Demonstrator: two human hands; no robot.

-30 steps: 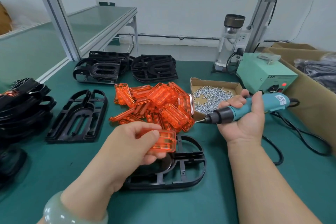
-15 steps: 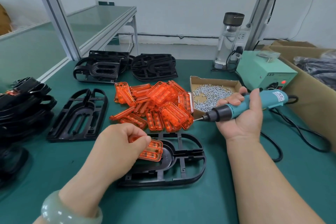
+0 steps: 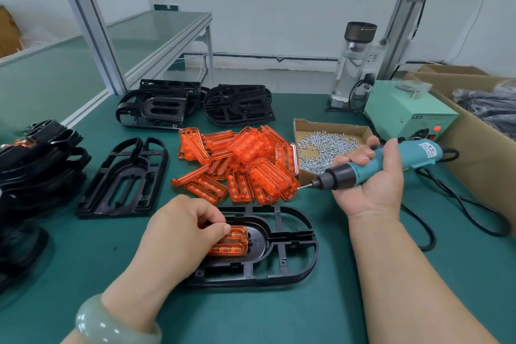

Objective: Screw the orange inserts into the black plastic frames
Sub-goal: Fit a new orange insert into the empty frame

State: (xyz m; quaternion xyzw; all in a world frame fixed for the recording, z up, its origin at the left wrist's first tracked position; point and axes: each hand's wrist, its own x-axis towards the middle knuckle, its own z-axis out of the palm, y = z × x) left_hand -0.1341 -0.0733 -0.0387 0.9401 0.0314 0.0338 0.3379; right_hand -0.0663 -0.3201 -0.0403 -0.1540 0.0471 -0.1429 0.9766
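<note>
Left hand [image 3: 181, 229], pale green bangle [image 3: 111, 327] at wrist, pinches translucent ribbed orange insert [image 3: 231, 240] lying on central oval of glossy black arch-shaped plastic frame [image 3: 258, 243]. Right hand [image 3: 371, 190] grips teal electric screwdriver [image 3: 418, 153] — bit clear of frame. Beyond: heap of orange inserts [image 3: 240, 162], cardboard tray of silver screws [image 3: 326, 145], mint box [image 3: 405, 112] marked "LED".

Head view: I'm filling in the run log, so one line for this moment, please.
left hand holds orange insert in black frame | right hand holds screwdriver clear of frame

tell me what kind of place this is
Probably a small factory assembly bench: a heap of identical orange inserts, stacked black frames, and a corded electric screwdriver gripped in the right hand.
</note>
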